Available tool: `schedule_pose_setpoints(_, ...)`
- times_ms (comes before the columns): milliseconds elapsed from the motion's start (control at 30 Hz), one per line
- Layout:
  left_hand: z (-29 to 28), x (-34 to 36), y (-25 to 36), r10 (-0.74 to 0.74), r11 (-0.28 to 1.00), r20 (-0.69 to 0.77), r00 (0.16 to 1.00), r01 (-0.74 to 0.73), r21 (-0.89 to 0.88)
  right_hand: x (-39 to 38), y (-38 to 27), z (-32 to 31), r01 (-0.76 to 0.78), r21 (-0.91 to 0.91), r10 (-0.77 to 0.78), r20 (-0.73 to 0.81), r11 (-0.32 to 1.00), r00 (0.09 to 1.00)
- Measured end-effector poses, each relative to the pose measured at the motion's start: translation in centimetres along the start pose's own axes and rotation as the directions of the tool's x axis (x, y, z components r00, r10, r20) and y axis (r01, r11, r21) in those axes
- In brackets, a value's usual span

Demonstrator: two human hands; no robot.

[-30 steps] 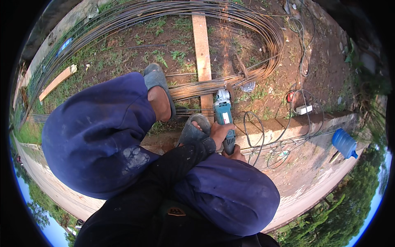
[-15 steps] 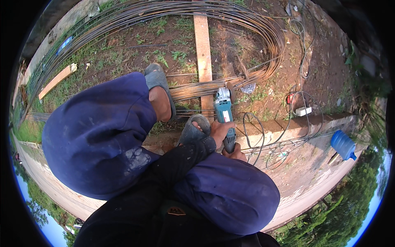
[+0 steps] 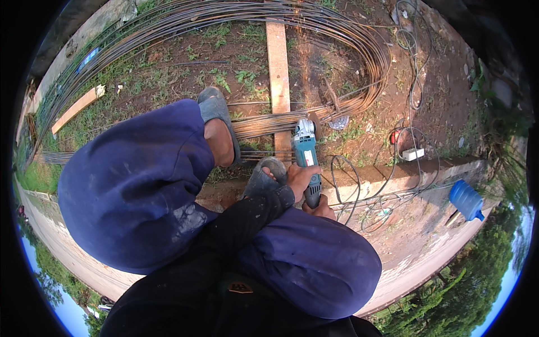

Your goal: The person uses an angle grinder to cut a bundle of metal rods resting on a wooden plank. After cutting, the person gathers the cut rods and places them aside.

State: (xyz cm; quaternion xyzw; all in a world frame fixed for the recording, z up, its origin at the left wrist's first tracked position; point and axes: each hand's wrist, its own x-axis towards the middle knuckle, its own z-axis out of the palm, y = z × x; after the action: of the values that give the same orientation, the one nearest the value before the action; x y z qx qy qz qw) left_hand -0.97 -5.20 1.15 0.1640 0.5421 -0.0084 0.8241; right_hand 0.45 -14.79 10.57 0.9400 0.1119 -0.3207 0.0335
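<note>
A teal and grey angle grinder (image 3: 306, 151) points away from me over a bundle of long, thin steel bars (image 3: 264, 124). Around the middle of its body my left hand (image 3: 300, 181) is closed. Its rear end is gripped by my right hand (image 3: 320, 209), partly hidden by my right knee. The disc (image 3: 314, 119) at the grinder's head meets the bars just right of a wooden plank (image 3: 277, 62). A streak of orange sparks (image 3: 304, 53) flies away from it across the soil.
The bars loop round at the right and run back along the far side. A low concrete kerb (image 3: 438, 168) crosses in front of me. Black cables and a white socket block (image 3: 413, 154) lie right, near a blue water bottle (image 3: 466, 199). My sandalled foot (image 3: 216, 121) is beside the bars.
The spark streak beyond the disc has become brighter and longer. Both hands and the grinder have stayed almost in place, with the view shifting slightly.
</note>
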Motion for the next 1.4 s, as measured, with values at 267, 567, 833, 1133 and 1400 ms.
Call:
schedule_pose_setpoints(267,0.2,0.4,0.1,0.026,1.0,-0.031,0.999,-0.026,0.015,0.4,0.2,0.5,0.027,-0.029,-0.028,-0.036,0.999,0.999)
schedule_pose_setpoints(567,0.3,0.4,0.7,0.039,0.994,-0.034,0.999,-0.035,0.101,0.8,0.4,0.5,0.059,-0.012,-0.06,-0.031,0.998,0.998)
schedule_pose_setpoints(833,0.3,1.2,0.6,0.028,0.999,-0.05,0.998,-0.026,0.041,1.4,-0.1,0.3,0.001,-0.016,-0.001,0.013,1.0,1.0)
schedule_pose_setpoints(1133,0.8,0.9,2.4,0.032,0.997,-0.059,0.998,-0.027,0.077,2.4,-0.8,0.1,-0.047,-0.031,0.049,0.052,0.998,0.997)
schedule_pose_setpoints(1400,0.9,0.5,3.3,0.007,0.998,-0.051,0.999,-0.004,0.056,2.6,-0.7,0.4,-0.016,-0.01,0.016,0.016,1.0,1.0)
